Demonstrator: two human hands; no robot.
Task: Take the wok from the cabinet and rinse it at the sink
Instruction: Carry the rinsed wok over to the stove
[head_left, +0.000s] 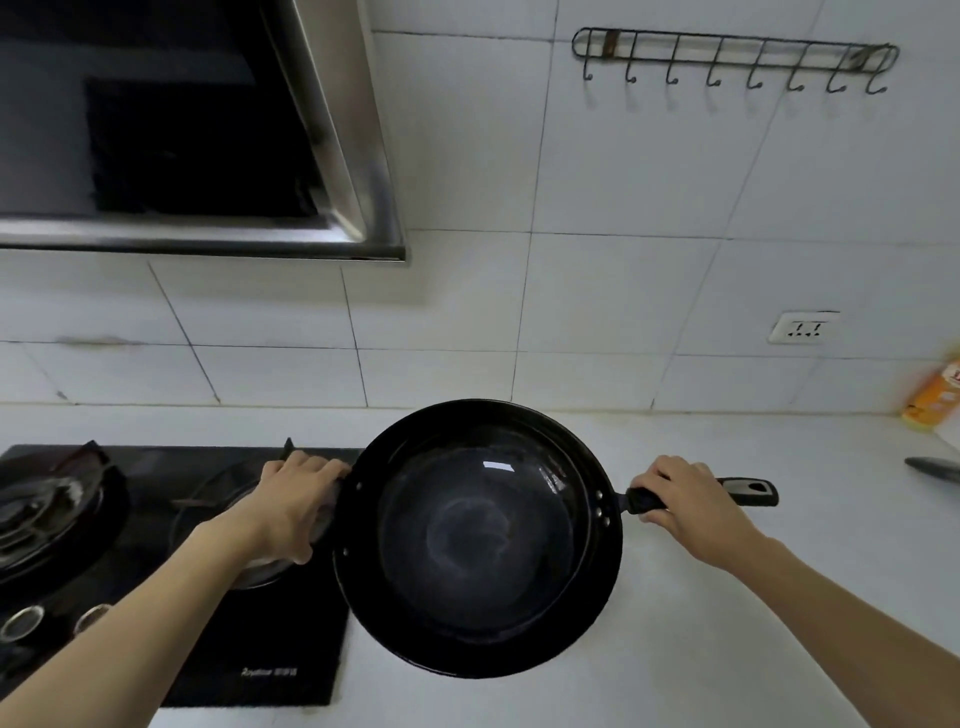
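White tiled wall (623, 208) w/ hook rack (732, 57), steel hood (332, 156), black hob (156, 571) in white counter (727, 623)

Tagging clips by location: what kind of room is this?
A home kitchen, most likely: a gas hob under a range hood, tiled wall, and a wok held over the counter.

The wok (478, 538) covers the right edge of the black stove (249, 649) and a patch of the white tabletop (701, 649), while the left hand (293, 501) hides the wok's near-side grip and part of a burner. At the right edge an orange bottle (935, 395) and a dark utensil (935, 469) are cut off. The stove's small lettering is too blurred to read, and its left burner (47, 506) runs out of frame.
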